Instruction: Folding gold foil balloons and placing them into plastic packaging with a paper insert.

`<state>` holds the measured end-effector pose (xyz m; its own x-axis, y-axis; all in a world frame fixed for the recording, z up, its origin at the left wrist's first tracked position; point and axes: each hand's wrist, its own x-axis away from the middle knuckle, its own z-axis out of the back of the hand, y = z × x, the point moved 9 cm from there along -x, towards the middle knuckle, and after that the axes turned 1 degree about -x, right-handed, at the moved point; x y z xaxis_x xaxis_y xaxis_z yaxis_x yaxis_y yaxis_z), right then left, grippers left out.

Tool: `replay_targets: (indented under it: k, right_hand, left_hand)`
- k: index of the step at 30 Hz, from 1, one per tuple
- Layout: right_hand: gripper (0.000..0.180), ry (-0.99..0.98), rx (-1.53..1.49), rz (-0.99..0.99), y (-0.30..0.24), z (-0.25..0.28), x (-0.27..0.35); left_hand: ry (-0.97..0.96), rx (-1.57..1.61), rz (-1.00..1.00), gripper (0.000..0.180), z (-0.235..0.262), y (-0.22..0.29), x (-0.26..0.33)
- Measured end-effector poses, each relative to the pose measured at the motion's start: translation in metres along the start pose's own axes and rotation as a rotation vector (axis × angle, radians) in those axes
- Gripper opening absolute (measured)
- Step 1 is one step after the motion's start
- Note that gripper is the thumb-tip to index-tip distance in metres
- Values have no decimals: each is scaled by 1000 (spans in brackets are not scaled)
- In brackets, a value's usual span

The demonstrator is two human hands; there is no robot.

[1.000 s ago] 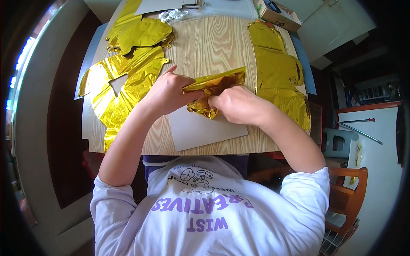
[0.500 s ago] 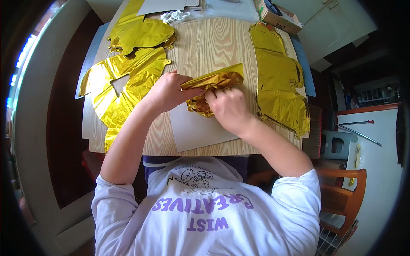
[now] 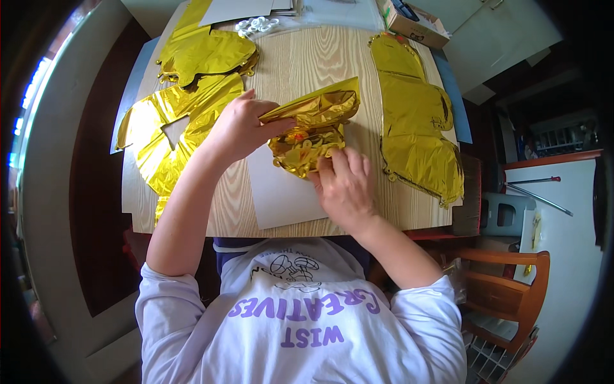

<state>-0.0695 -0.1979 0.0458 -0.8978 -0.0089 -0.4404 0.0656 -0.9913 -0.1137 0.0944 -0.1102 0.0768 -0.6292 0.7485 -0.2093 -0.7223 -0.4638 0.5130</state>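
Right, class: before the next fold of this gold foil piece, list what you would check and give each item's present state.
1. Left hand grips the crumpled gold foil piece: ok.
2. Right hand holds its lower edge: ok.
3. Grey card sheet lies under the work: ok.
4. Flat foil shapes, left and right, sit apart from the hands: ok.
5. Foil free of tears: cannot tell.

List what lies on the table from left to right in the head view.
Flat gold foil balloons → left hand → crumpled gold foil balloon held by both hands → right hand → long gold foil balloon.
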Motion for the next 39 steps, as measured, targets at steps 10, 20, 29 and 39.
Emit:
replay_targets:
  k: [10, 20, 29, 39]
  right_hand:
    - [41, -191, 40, 30, -8, -12, 10]
    - [48, -81, 34, 46, -11, -13, 13]
    - [43, -118, -109, -48, -2, -9, 18]
    - [7, 88, -425, -192, 48, 78, 17]
  left_hand:
    - [90, 78, -294, 17, -11, 7, 24]
    - [113, 30, -410, 23, -23, 10, 43]
    - [54, -117, -567, 36, -35, 18, 56]
    - [-69, -133, -573, 75, -34, 25, 64]
